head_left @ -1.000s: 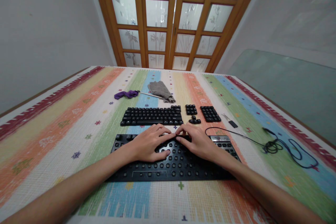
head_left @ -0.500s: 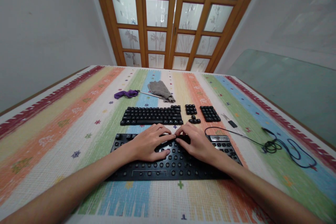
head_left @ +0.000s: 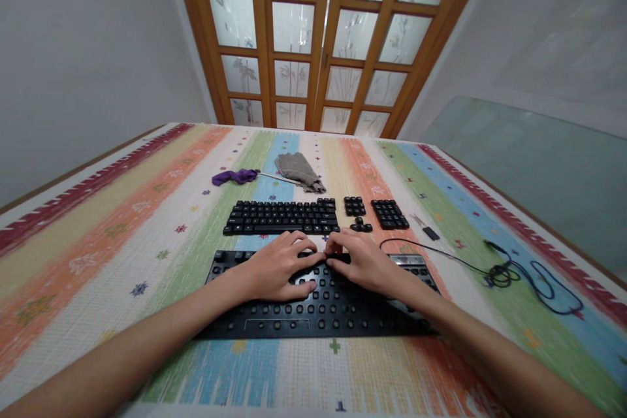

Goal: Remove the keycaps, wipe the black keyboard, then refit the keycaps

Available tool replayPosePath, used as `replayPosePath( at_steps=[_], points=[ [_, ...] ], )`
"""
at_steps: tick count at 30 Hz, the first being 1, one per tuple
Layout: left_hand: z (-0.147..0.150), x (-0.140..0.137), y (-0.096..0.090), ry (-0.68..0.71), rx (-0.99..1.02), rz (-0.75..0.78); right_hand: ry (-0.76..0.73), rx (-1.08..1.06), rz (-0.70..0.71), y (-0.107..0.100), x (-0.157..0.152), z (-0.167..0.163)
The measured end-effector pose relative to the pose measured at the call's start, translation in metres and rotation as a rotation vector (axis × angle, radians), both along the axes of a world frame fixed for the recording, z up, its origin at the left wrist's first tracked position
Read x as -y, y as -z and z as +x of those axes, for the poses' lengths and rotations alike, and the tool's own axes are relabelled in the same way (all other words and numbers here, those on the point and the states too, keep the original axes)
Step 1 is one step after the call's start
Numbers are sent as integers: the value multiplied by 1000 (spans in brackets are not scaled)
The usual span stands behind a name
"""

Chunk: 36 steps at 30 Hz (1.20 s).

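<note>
Black keyboard base (head_left: 313,324) (square-socketed, glossy); left hand (head_left: 279,268), right hand (head_left: 365,262) atop

keyboard base (head_left: 337,313) — partly hidden | doors (head_left: 292,26) — cut off above

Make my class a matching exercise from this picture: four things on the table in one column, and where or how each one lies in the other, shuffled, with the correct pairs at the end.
Things
1. keyboard base
2. loose keycaps
3. purple cloth
4. cable

Place or state
A. bunched up at the left end of a thin rod
B. loosely looped, toward the right of the picture
C. under the left hand and the right hand
D. set out in groups, just beyond the hands

Right pairs: 1-C, 2-D, 3-A, 4-B
</note>
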<state>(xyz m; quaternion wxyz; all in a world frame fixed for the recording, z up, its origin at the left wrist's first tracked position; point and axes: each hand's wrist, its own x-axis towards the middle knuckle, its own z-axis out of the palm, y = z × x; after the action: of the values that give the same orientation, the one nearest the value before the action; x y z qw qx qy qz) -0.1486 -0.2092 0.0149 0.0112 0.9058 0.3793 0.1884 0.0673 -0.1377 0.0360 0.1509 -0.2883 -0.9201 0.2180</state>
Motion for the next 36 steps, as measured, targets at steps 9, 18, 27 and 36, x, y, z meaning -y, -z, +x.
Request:
replayPosePath(
  at_steps=[9, 18, 27, 36],
  points=[
    [-2, -1, 6, 24, 35, -16, -117, 75, 16, -22, -42, -10],
    [-1, 1, 3, 17, 28, -39, 110, 69, 197, -12, -114, -38],
    [0, 1, 3, 13, 69, -97, 139, 113, 183, 4, -134, -59],
    [0, 2, 2, -27, 93, -126, 183, 71, 104, 8, -137, -64]
  ],
)
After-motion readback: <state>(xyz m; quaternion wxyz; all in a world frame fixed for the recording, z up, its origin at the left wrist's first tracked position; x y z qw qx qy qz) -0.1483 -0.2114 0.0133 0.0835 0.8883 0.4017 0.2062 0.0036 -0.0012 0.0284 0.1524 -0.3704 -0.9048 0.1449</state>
